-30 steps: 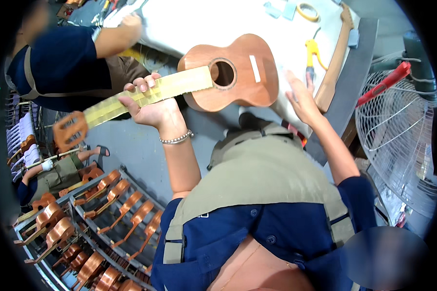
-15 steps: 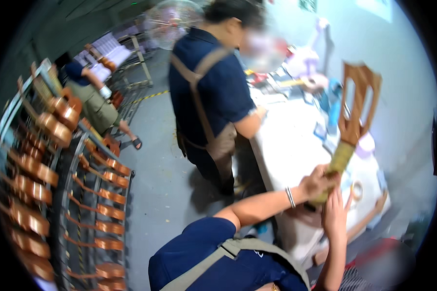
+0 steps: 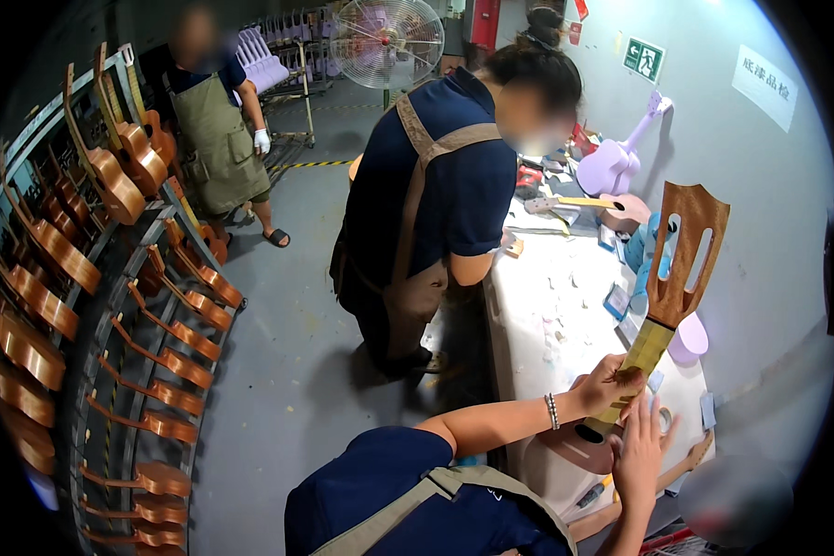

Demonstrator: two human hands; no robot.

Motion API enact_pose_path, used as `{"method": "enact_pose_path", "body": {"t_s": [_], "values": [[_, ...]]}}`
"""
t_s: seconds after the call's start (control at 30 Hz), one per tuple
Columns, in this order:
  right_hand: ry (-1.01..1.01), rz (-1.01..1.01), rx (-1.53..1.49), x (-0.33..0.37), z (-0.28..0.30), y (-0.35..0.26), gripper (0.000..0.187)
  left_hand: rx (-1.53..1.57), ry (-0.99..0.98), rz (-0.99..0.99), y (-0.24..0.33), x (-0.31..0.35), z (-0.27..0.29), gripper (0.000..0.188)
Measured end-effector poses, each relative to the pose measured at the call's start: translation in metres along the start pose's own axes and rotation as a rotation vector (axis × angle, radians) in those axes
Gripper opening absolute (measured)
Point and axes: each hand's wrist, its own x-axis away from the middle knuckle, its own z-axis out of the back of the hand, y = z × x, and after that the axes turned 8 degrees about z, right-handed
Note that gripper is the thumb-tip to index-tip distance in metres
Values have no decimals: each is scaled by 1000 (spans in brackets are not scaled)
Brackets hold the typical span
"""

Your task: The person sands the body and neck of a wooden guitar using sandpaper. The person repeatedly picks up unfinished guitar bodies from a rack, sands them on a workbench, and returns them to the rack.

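Observation:
A brown wooden ukulele [image 3: 686, 246] with a slotted headstock is tilted up in front of me over the bench. Yellowish tape covers its fretboard, and part of its body is hidden by my arms. My left hand [image 3: 610, 385], with a beaded bracelet at the wrist, is wrapped round the neck near the body. Close beside the taped neck, my right hand [image 3: 641, 447] has its fingers spread and holds nothing. Whether its fingertips touch the tape I cannot tell. A tape roll [image 3: 665, 420] lies behind those fingers.
The white-topped bench [image 3: 537, 343] runs along the wall, with blue rolls [image 3: 638, 250], a pink ukulele [image 3: 625, 211] and a purple one [image 3: 610, 165]. One co-worker [image 3: 426, 204] bends over it; another person [image 3: 218, 139] stands farther off. Racks of ukuleles [image 3: 171, 389] line the left.
My right hand's fingers have spread and come away from their closer hold at the neck. My left hand keeps its grip. The view has shifted, and the far person now stands upright.

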Motion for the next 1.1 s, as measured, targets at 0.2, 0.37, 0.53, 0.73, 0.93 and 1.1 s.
{"method": "enact_pose_path", "body": {"t_s": [0.2,0.37,0.53,0.73,0.93,1.1], "values": [[173,-64,-537,-30,-35,-2,80,47,36,-75,13,26,19,31],[298,-409,-915,9,-107,-2,79,69,53,-163,20,52,38,38],[12,-438,-525,43,-133,30,74,44,83,-159,27,61,44,42],[533,-385,-1146,14,-114,-6,77,66,26,-104,19,49,26,39],[-103,135,-280,-56,-10,-8,73,-6,85,-88,15,38,20,33],[224,-109,-810,-48,-55,-6,77,-46,143,-179,28,59,39,34]]}}
